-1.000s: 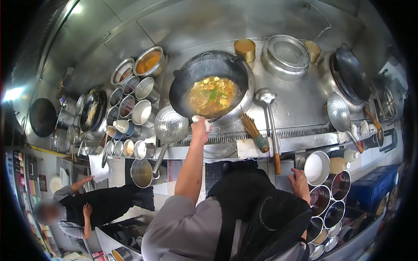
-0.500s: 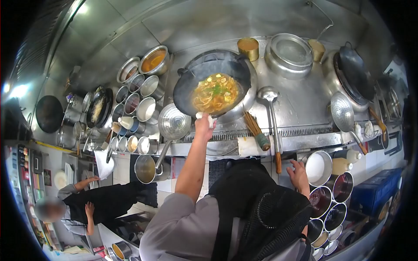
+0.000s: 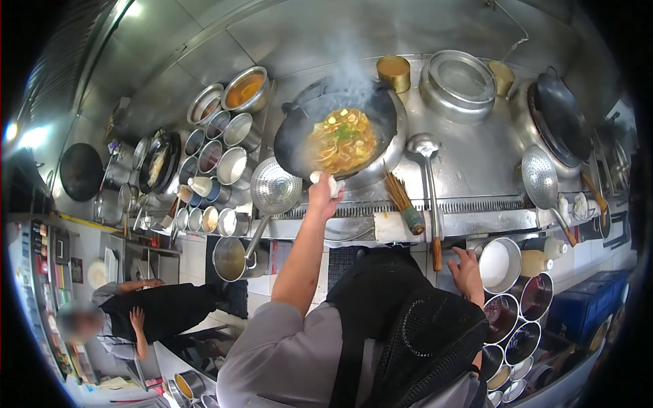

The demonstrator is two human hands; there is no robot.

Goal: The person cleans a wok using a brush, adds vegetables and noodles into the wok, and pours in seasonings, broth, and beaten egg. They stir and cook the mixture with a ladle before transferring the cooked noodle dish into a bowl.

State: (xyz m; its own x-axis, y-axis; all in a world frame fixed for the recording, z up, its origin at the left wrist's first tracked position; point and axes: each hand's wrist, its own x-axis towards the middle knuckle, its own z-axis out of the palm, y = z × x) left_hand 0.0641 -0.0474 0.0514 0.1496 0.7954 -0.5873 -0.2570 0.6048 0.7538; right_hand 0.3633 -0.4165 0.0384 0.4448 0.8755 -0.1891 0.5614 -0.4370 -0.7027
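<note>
My left hand [image 3: 322,202] is closed around a folded white cloth [image 3: 331,182] at the near rim of a black wok [image 3: 292,136]. Inside the wok lies a saucy orange-brown dish [image 3: 342,146] with pale pieces and chopped greens on top, steaming strongly. The wok's grip area under the cloth is hidden. Down by the counter's front edge, my right hand [image 3: 466,275] hangs with its fingers apart and nothing in them. It is beside a pot of white contents [image 3: 502,265] and close to the wooden handle of a ladle [image 3: 430,183].
A perforated strainer [image 3: 275,187] and a bamboo brush [image 3: 404,204] flank the wok. Metal seasoning containers [image 3: 232,166] crowd the left. Another strainer [image 3: 539,173] and a second wok [image 3: 563,115] stand right. A co-worker [image 3: 160,309] stands at far left.
Steam over the wok has thickened, and the food has shifted slightly within it. The white cloth near the co-worker is gone from sight, and that person's arm has moved. My right hand stays put.
</note>
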